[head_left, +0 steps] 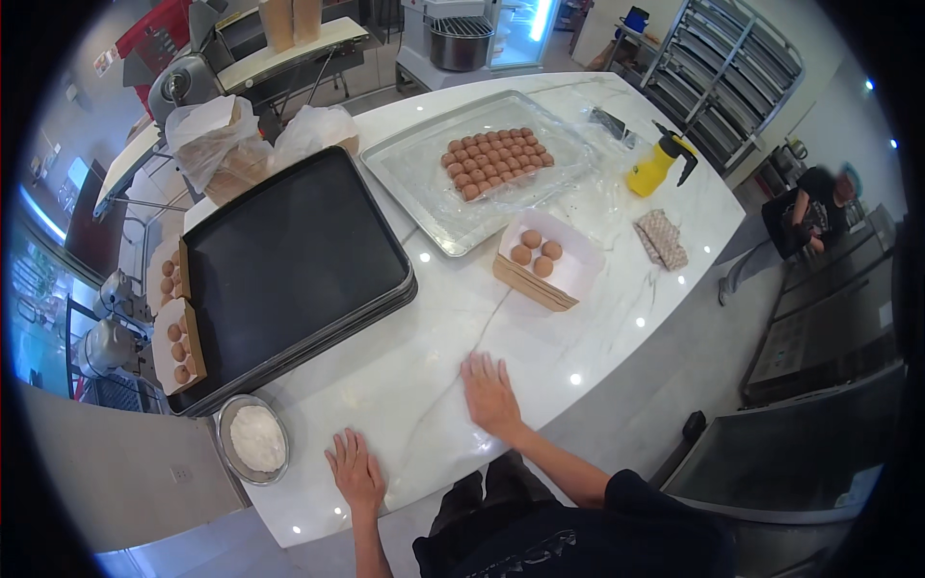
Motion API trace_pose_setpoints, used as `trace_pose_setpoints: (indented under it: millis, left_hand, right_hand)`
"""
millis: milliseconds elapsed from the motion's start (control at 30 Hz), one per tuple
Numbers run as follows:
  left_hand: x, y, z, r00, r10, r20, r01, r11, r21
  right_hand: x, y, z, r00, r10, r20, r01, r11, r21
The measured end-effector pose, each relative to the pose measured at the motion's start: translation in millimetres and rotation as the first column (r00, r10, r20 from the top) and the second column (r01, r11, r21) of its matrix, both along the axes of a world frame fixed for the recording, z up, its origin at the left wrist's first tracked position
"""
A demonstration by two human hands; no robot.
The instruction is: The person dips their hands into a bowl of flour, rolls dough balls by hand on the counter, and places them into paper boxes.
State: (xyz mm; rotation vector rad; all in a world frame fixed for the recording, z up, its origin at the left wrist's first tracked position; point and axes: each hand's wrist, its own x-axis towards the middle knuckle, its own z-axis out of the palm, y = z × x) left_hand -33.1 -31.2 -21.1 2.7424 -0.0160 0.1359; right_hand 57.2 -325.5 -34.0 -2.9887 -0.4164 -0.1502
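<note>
My left hand lies flat on the white marble-patterned table, fingers spread, holding nothing. My right hand rests palm down further right, also with its fingers apart. Left of my left hand stands a metal bowl with white powder in it. Beyond my right hand is a paper tray, stacked on others, with several round brown balls inside. Behind that, a metal sheet pan carries rows of brown balls on clear plastic.
A stack of black baking trays fills the left, with paper trays of balls along its left edge. A yellow spray bottle and a folded checked cloth sit at the right. A person stands beyond the table, near a tray rack.
</note>
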Motion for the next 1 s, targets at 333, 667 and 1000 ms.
trace_pose_setpoints:
  millis: [333,667,1000]
  left_hand:
    - [-14.4,33.4,-15.7,0.993,0.112,-0.028,-0.109,0.990,0.088]
    - [1.9,2.2,-5.4,0.998,-0.001,0.067,0.000,1.000,0.001]
    - [-0.7,29.6,-21.7,0.982,0.186,0.033,-0.188,0.980,0.063]
  right_hand:
    - [-26.1,-47.2,19.0,0.998,-0.058,-0.030,0.061,0.993,0.098]
    - [-20.8,4.2,2.9,0.987,-0.128,0.096,0.126,0.992,0.028]
    - [-17.4,-37.4,9.1,0.991,-0.133,-0.022,0.134,0.990,0.048]
